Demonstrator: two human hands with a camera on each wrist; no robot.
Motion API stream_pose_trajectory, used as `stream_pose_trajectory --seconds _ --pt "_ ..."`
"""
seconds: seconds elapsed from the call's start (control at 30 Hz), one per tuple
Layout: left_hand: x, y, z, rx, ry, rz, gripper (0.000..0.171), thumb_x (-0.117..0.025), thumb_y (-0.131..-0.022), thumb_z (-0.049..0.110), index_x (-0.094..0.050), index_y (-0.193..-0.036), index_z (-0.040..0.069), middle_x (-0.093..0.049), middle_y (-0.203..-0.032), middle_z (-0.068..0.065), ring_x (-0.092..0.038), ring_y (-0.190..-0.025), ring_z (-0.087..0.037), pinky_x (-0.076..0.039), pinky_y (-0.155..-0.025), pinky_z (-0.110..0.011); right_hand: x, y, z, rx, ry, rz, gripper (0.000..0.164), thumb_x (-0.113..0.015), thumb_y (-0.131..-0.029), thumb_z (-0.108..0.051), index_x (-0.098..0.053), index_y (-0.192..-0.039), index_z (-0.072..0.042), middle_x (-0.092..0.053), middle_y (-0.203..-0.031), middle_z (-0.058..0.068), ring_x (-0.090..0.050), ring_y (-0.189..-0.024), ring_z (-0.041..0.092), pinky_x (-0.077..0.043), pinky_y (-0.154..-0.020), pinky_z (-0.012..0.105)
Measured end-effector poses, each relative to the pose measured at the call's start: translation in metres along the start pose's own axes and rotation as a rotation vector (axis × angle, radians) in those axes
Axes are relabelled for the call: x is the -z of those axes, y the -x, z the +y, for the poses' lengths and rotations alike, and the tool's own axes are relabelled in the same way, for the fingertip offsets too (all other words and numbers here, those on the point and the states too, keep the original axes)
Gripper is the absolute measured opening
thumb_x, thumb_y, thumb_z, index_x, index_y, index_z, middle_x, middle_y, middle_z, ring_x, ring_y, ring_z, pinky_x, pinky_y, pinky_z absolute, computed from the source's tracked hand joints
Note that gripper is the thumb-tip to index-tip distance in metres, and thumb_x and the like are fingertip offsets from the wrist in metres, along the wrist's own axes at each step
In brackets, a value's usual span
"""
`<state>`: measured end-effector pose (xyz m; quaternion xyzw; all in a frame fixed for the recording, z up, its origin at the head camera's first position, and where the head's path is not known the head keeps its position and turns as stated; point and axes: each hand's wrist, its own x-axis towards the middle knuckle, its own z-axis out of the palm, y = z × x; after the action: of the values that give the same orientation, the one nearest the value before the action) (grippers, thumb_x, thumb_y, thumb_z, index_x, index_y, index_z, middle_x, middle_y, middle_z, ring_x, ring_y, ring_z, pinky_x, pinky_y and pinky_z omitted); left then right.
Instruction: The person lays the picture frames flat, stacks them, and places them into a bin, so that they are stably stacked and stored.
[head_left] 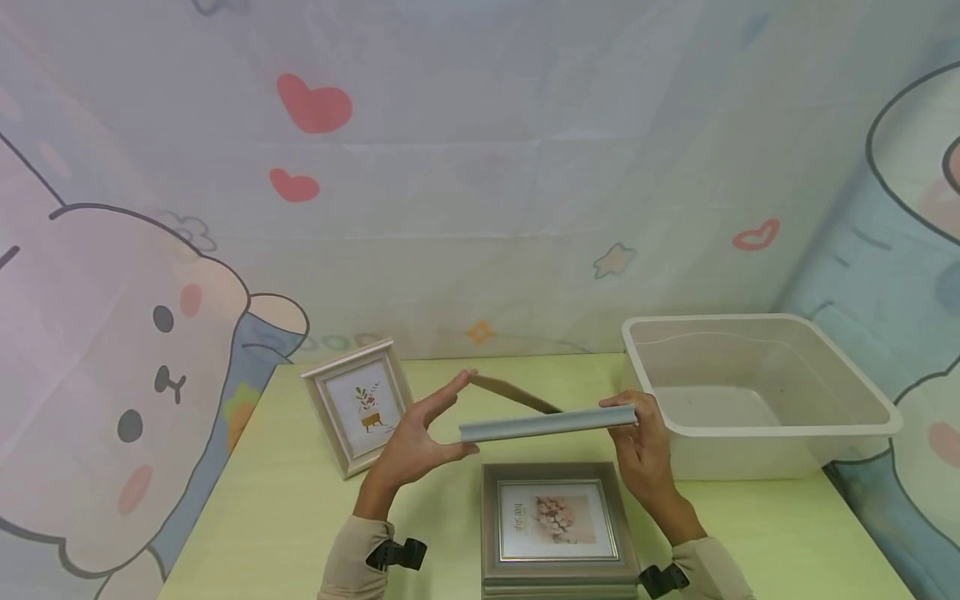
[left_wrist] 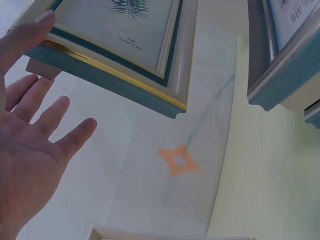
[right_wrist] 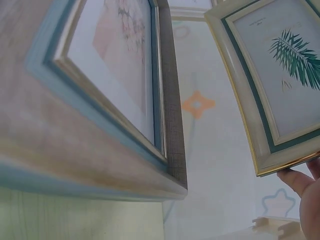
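Note:
Both hands hold a picture frame up above the table, seen edge-on in the head view. Its front shows a green palm leaf print, a green inner border and a gold edge in the right wrist view. My left hand has its thumb on the frame and fingers spread behind, a fingertip at the free end of the back stand, which angles away. At the other end, my right hand grips the frame's edge. Below lies a brown-grey frame with a flower print.
A cream-edged frame with a plant print stands tilted at the back left. To the right sits a large white plastic tub. Another frame's edge shows under the brown-grey one. A printed cloth hangs behind the yellow-green table.

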<state>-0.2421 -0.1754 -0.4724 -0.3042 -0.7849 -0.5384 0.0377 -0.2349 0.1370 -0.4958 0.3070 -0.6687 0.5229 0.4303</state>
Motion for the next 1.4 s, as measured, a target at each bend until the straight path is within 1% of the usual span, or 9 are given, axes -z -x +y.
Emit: stream_pose_trajectory --seconds 0.2,0.4,0.53,0.7,0.8,0.87,1.03,1.27,1.4 --pt "-0.003 0.001 -0.002 -0.029 0.024 0.023 0.084 -0.079 -0.08 -0.002 -0.041 -0.153 0.014 -0.04 -0.159 -0.009 -0.034 -0.147 -0.006 -0.037 -0.118 -0.041 0.003 0.002 -0.001 -0.037 0.009 -0.009 0.048 -0.056 -0.1 -0.03 -0.056 -0.1 0.018 -0.051 -0.095 0.038 -0.055 -0.098 0.017 -0.047 -0.082 0.008" --pt "-0.006 0.002 -0.004 -0.023 0.007 0.055 0.066 -0.076 -0.084 0.0 -0.054 -0.145 0.012 -0.049 -0.152 -0.011 -0.041 -0.145 -0.022 -0.04 -0.116 -0.044 0.004 0.004 -0.001 -0.053 0.022 0.002 0.044 -0.057 -0.099 -0.028 -0.057 -0.101 0.016 -0.051 -0.095 0.037 -0.054 -0.1 0.011 -0.048 -0.081 0.007" --pt "-0.01 0.003 -0.005 -0.008 0.014 0.066 0.05 -0.076 -0.085 0.002 -0.065 -0.133 0.011 -0.055 -0.147 -0.009 -0.049 -0.139 -0.029 -0.04 -0.115 -0.039 0.002 0.004 0.0 -0.047 0.008 0.006 0.043 -0.058 -0.099 -0.027 -0.057 -0.101 0.016 -0.052 -0.095 0.036 -0.055 -0.102 0.006 -0.049 -0.081 0.008" --pt "-0.014 0.002 -0.008 -0.033 0.031 0.068 0.039 -0.076 -0.085 0.002 -0.07 -0.124 0.005 -0.061 -0.139 -0.015 -0.055 -0.132 -0.034 -0.043 -0.111 -0.031 0.001 0.007 0.0 -0.077 -0.039 -0.01 0.03 -0.059 -0.098 -0.012 -0.054 -0.104 0.018 -0.052 -0.096 0.035 -0.057 -0.104 -0.003 -0.053 -0.081 0.009" --pt "-0.015 0.003 -0.01 -0.033 0.023 0.057 0.037 -0.075 -0.086 0.003 -0.071 -0.123 0.004 -0.064 -0.134 -0.017 -0.059 -0.128 -0.034 -0.047 -0.107 -0.031 0.002 0.008 -0.002 -0.1 -0.01 -0.012 0.022 -0.059 -0.097 -0.001 -0.053 -0.105 0.018 -0.055 -0.097 0.026 -0.056 -0.103 -0.006 -0.053 -0.081 0.008" --pt "-0.016 0.005 -0.012 -0.023 0.019 0.053 0.037 -0.074 -0.087 0.002 -0.07 -0.123 0.004 -0.067 -0.13 -0.017 -0.063 -0.123 -0.032 -0.051 -0.104 -0.033 0.002 0.008 -0.003 -0.124 0.02 -0.014 0.017 -0.059 -0.092 0.009 -0.053 -0.105 0.019 -0.057 -0.1 0.01 -0.055 -0.101 -0.008 -0.052 -0.081 0.007" --pt "-0.02 0.009 -0.017 0.029 0.033 0.043 0.036 -0.072 -0.088 0.002 -0.069 -0.125 0.004 -0.072 -0.121 -0.016 -0.069 -0.111 -0.02 -0.056 -0.097 -0.042 0.004 0.011 0.0 -0.195 0.067 -0.021 0.033 -0.057 -0.076 0.031 -0.05 -0.106 0.019 -0.05 -0.112 -0.021 -0.054 -0.104 -0.012 -0.05 -0.084 0.007" --pt "-0.024 0.012 -0.024 0.039 0.07 0.025 0.04 -0.065 -0.093 0.0 -0.061 -0.133 0.0 -0.065 -0.13 -0.021 -0.065 -0.117 -0.037 -0.055 -0.099 -0.043 0.005 0.023 0.019 -0.308 0.106 -0.053 0.035 -0.056 -0.085 0.024 -0.052 -0.119 0.013 -0.052 -0.112 -0.023 -0.057 -0.106 -0.01 -0.051 -0.078 0.005" --pt "-0.024 0.014 -0.025 0.049 0.082 0.009 0.044 -0.063 -0.095 0.0 -0.057 -0.138 0.001 -0.064 -0.132 -0.022 -0.063 -0.119 -0.039 -0.055 -0.1 -0.041 0.006 0.024 0.019 -0.367 0.127 -0.069 0.036 -0.057 -0.09 0.017 -0.052 -0.125 0.009 -0.054 -0.113 -0.017 -0.057 -0.105 -0.011 -0.052 -0.076 0.006"
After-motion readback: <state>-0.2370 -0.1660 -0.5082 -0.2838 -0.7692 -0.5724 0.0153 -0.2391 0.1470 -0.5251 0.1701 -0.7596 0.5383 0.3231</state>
